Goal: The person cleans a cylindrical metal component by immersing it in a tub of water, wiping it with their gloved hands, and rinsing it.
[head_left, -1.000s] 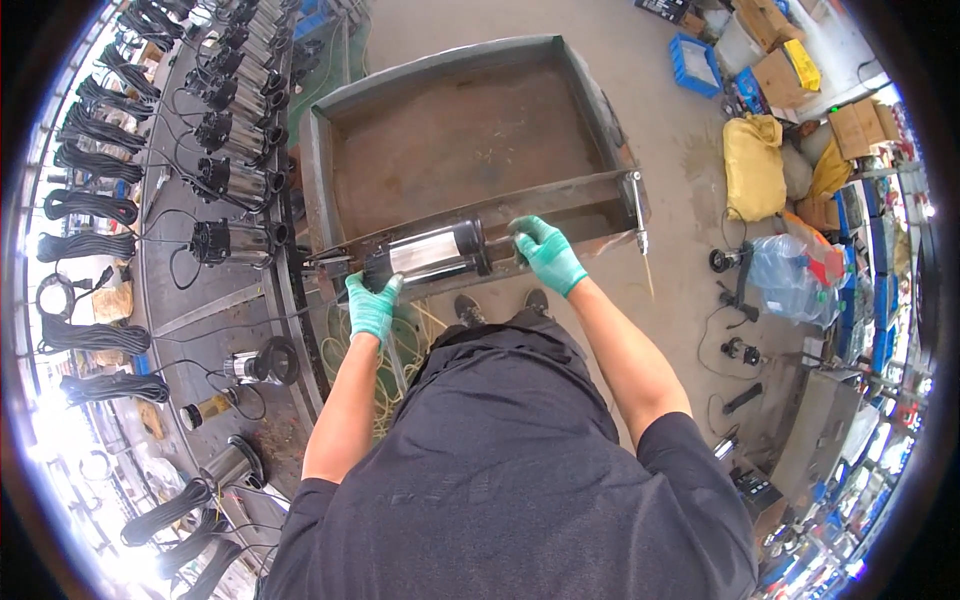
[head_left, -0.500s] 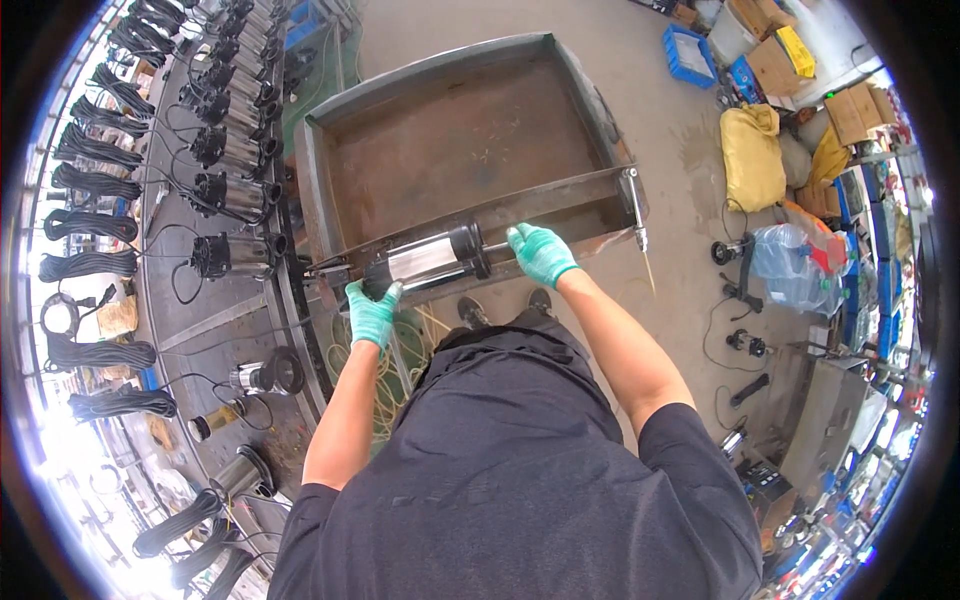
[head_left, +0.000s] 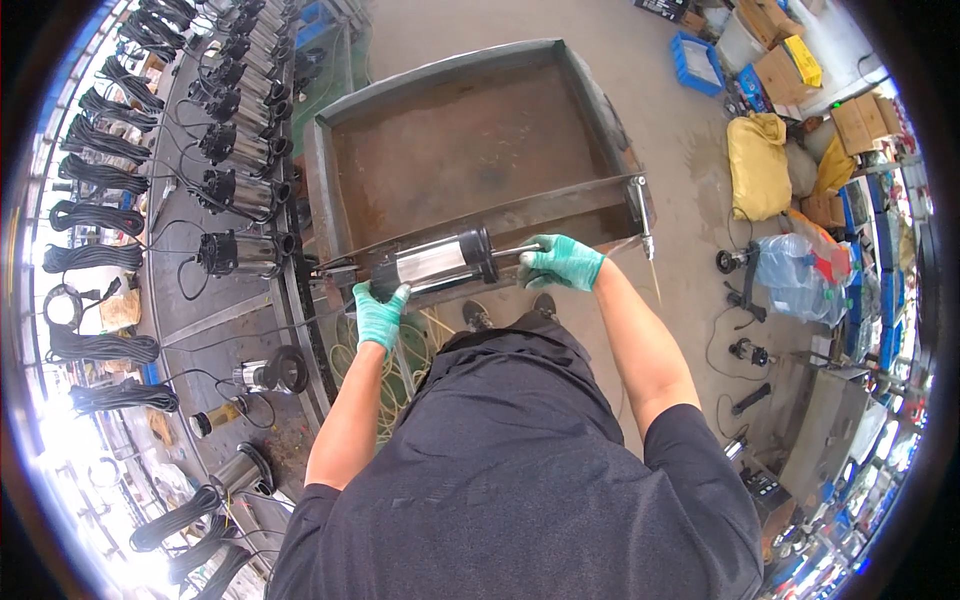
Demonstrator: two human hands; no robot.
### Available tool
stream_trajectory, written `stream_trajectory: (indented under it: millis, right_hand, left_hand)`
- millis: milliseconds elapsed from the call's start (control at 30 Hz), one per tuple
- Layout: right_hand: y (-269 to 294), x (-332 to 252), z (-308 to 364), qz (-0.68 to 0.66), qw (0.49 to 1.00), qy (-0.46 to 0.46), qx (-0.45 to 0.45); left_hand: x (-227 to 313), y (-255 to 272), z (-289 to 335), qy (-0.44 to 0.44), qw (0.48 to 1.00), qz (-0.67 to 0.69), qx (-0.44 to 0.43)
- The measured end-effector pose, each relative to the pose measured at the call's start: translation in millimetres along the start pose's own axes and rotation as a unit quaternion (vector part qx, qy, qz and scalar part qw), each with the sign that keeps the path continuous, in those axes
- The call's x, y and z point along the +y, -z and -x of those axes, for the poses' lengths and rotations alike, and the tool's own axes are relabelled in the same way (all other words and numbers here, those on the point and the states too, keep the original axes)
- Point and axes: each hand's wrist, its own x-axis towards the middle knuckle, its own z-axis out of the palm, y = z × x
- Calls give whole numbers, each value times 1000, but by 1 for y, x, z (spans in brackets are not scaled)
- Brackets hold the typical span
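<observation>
A submersible pump (head_left: pixel 432 262) with a silver casing and black ends lies sideways across the near edge of a rusty metal tank (head_left: pixel 640 196). My left hand (head_left: pixel 378 316), in a green glove, grips the pump's black left end from below, thumb apart from the fingers. From the pump's right end sticks a thin metal rod (head_left: pixel 508 251); its inner end is hidden in the pump. My gloved right hand (head_left: pixel 568 264) is closed on the rod's outer end, with thumb and fingertips pinching it.
On the left, a long dark workbench (head_left: pixel 225 310) carries a row of similar pumps (head_left: pixel 240 254) and coiled black cables (head_left: pixel 95 258). A thin upright pipe with a fitting (head_left: pixel 645 220) stands at the tank's right corner. Farther right lie a yellow sack (head_left: pixel 757 168) and clear plastic bags (head_left: pixel 800 280).
My right hand has turned at the wrist, from a fist over the rod to a fingertip hold. The pump and my left hand keep their place on the tank edge; the whole view has shifted slightly.
</observation>
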Motion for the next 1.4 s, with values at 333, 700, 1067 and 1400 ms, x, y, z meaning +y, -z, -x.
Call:
stream_trajectory:
  millis: [333, 700, 1067, 1400]
  right_hand:
    - [-8, 10, -24, -36, 996, 16, 81]
    - [-15, -16, -25, 255, 954, -77, 136]
    - [-8, -4, -24, 73, 989, -65, 113]
    - [-2, -24, -28, 202, 967, -119, 101]
  left_hand:
    - [-8, -2, -5, -6, 1000, 3, 5]
    - [-11, 0, -6, -8, 1000, 1, 1]
    - [-8, -1, -3, -2, 1000, 10, 2]
    - [-23, -4, -11, -54, 997, 56, 6]
